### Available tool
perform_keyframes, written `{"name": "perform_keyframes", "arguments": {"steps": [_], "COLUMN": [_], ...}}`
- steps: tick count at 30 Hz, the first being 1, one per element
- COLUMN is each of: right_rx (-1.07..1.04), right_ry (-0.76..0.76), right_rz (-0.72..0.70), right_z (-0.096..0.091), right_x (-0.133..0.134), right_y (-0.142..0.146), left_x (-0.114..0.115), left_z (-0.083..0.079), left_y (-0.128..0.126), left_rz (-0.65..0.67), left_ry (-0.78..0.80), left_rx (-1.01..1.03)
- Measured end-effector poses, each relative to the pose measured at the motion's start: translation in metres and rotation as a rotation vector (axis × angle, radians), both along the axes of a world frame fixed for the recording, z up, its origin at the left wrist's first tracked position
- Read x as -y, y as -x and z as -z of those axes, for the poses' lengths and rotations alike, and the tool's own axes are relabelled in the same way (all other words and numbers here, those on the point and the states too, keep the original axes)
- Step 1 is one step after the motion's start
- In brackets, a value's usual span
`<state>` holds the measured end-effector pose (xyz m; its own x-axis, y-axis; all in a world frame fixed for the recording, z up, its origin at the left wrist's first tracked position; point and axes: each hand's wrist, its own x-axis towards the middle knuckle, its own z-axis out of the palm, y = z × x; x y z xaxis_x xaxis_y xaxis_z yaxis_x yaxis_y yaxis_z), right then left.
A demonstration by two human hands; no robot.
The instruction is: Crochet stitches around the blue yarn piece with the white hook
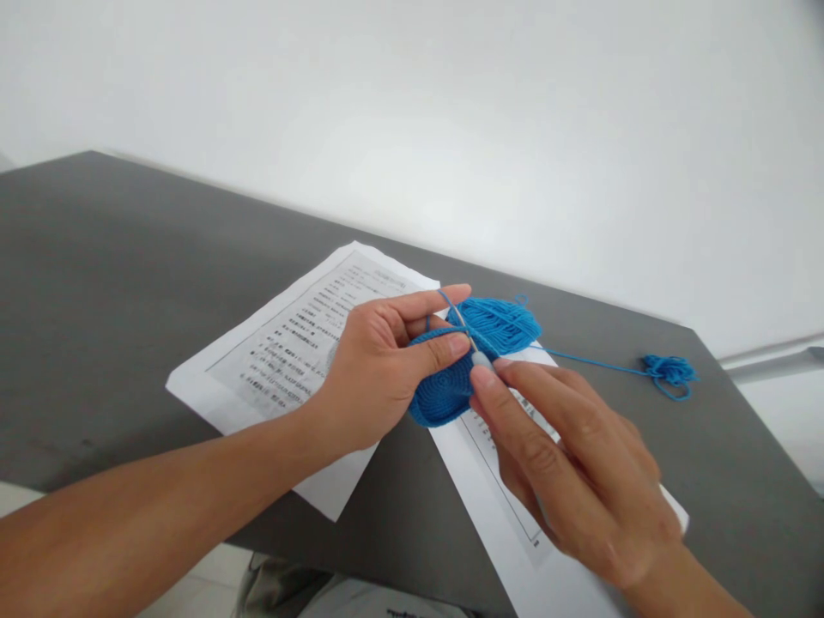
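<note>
My left hand pinches the upper edge of a round blue crochet piece between thumb and fingers. A strand of blue yarn runs over its raised index finger. My right hand grips the pale handle of a crochet hook. The hook's metal shaft slants up and left to the top edge of the piece, by the left thumb and index fingertip. Right behind the hands lies a blue yarn skein. Whether a loop sits on the hook's tip is too small to tell.
Two printed sheets lie on the dark grey table: a left sheet and a right sheet partly under my right hand. From the skein a strand leads right to a small yarn tangle. A white wall rises behind the table.
</note>
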<state>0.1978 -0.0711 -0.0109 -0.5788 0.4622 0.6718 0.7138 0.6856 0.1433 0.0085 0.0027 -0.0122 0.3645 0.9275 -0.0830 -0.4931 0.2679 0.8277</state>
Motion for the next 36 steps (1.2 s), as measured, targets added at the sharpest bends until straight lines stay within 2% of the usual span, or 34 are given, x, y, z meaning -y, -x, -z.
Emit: {"name": "perform_keyframes", "arguments": {"steps": [4, 10, 19, 24, 28, 32, 36], "right_rx": [-0.027, -0.003, 0.059, -0.042, -0.245, -0.401, -0.446], "right_ry": [-0.034, 0.006, 0.145, 0.151, 0.206, 0.302, 0.323], "right_rz": [-0.023, -0.066, -0.117, -0.051, -0.028, -0.084, -0.095], "right_z": [0.002, -0.003, -0.017, -0.02, -0.02, -0.02, -0.02], "right_x": [-0.004, -0.004, 0.0, 0.001, 0.001, -0.001, -0.003], "right_y": [-0.002, -0.008, -0.021, -0.029, -0.033, -0.034, -0.032], "left_x": [-0.002, -0.006, -0.012, -0.013, -0.015, -0.016, -0.016], "left_z": [0.001, -0.002, 0.002, 0.001, 0.0, 0.001, 0.003], "left_y": [0.0, 0.001, 0.006, 0.008, 0.01, 0.011, 0.012], "left_rz": [-0.018, -0.035, -0.003, 0.08, 0.132, 0.168, 0.192], "left_ry": [-0.048, -0.094, -0.277, -0.35, -0.381, -0.39, -0.38], "left_rx": [-0.065, -0.169, -0.449, -0.49, -0.478, -0.44, -0.416]}}
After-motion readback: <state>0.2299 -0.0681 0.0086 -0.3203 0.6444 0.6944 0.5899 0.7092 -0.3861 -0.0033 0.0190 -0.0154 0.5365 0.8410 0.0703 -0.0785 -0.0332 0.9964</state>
